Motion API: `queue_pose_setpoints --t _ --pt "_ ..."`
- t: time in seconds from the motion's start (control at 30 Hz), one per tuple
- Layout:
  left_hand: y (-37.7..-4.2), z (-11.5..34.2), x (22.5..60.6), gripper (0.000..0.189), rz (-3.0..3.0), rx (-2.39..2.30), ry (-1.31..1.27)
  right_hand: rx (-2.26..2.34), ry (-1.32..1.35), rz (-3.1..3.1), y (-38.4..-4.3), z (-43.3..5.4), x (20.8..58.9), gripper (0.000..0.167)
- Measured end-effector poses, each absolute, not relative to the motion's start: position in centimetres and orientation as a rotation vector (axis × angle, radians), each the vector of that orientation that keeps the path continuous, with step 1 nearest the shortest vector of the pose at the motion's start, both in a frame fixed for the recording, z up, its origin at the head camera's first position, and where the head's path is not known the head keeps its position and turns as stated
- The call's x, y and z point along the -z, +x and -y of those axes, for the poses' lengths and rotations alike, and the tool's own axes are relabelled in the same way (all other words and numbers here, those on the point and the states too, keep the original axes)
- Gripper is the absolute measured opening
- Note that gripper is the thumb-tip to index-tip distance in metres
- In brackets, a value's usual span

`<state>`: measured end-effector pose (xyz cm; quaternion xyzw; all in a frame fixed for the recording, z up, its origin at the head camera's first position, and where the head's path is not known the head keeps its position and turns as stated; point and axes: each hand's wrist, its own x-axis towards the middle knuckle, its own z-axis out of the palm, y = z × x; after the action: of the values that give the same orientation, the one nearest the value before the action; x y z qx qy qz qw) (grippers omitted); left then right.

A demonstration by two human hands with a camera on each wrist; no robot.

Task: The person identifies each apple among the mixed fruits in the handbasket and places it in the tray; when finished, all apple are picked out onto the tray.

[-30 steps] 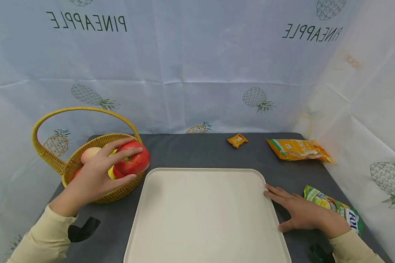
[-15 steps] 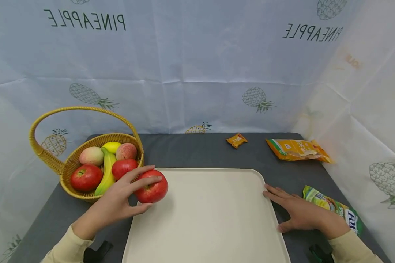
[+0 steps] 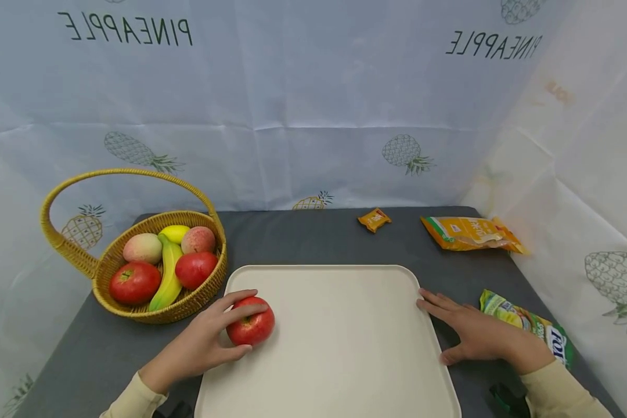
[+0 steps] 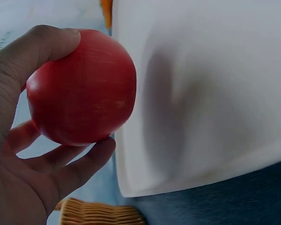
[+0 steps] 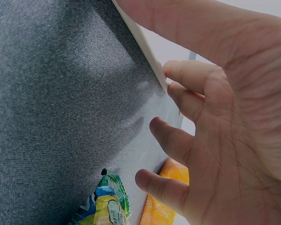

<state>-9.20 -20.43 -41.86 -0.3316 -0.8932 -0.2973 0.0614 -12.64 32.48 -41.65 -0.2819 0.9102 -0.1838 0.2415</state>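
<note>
A red apple (image 3: pixel 251 323) is gripped in my left hand (image 3: pixel 201 342), over the left part of the cream tray (image 3: pixel 339 331). In the left wrist view the apple (image 4: pixel 82 89) sits between thumb and fingers, and a shadow falls on the tray beside it. My right hand (image 3: pixel 480 331) rests at the tray's right edge with fingers spread and fairly straight. The right wrist view shows its thumb and fingertips (image 5: pixel 175 70) at the tray rim, holding nothing.
At the left stands a yellow wicker basket (image 3: pixel 198 297) with apples, peaches, a banana and a lemon-yellow fruit. A small orange packet (image 3: pixel 374 220) and an orange bag (image 3: pixel 472 233) lie at the back. A green-yellow bag (image 3: pixel 522 319) lies beside my right hand. A patterned curtain hangs behind.
My left hand has carried the apple out from the basket, rightward and toward me, over the tray. The right hand has stayed at the tray's edge.
</note>
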Motion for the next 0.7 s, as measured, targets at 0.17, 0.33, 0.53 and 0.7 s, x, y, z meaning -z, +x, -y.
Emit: queue_pose_setpoints --t 0.17,0.33,0.53,0.7 --pt "-9.2 20.4 42.8 0.079 2.711 0.912 -1.011 0.51 -0.754 -2.479 -12.6 -32.5 41.7 0.108" --pt "-9.2 20.5 43.1 0.077 2.736 0.906 -0.997 0.507 -0.733 -2.48 -12.6 -32.4 41.7 0.107" --pt "-9.2 20.4 43.0 0.076 2.746 0.907 -1.006 0.507 -0.732 -2.485 -12.7 -32.4 41.6 0.107" --pt "-9.3 20.3 43.1 0.073 2.78 0.893 -1.005 0.507 -0.744 -2.483 -12.6 -32.3 41.5 0.107"
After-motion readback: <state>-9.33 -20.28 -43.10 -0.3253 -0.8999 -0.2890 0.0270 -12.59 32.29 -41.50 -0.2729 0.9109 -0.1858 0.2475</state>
